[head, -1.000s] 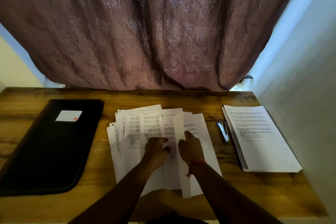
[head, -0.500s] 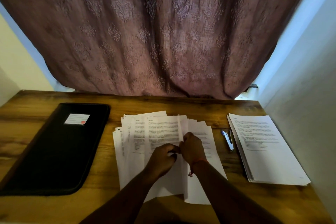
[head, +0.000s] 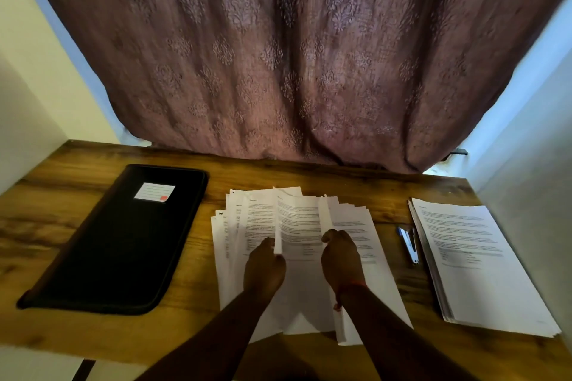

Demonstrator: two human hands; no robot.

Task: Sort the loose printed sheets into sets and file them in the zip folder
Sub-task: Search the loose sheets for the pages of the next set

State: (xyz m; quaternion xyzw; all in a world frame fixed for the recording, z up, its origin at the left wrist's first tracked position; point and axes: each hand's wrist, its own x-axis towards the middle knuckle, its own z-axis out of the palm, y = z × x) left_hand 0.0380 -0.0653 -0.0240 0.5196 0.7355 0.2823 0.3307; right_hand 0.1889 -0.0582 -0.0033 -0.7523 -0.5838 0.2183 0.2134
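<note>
Both hands are down on the fanned-out loose sheets (head: 297, 257), which sit mid-desk near the front edge, so I'll place everything else off that pile. The left hand (head: 263, 269) is on the left half of the pile, and its fingertips look like they're pinching the raised edge of one sheet that stands up off the others, though the curl of the fingers is hidden behind the back of the hand, so I can't say for sure how tight that grip is. The right hand (head: 340, 260) is on the right half, fingers curled under with the knuckles up, gripping the edge of another lifted sheet; there's a red thread (head: 351, 288) round that wrist. The two hands are apart, with printed text showing between them.

Left of the pile, a bit apart from it, the black zip folder (head: 117, 244) lies flat and closed, with a small white label (head: 154, 192) near its far end. Right of the pile there's a small stapler (head: 408, 244), and just beyond that a squared-up stack of printed pages (head: 476, 272). All of it is on the wooden desk (head: 77, 331). Behind the pile, past the far edge of the desk, hangs a patterned mauve curtain (head: 278, 56)
</note>
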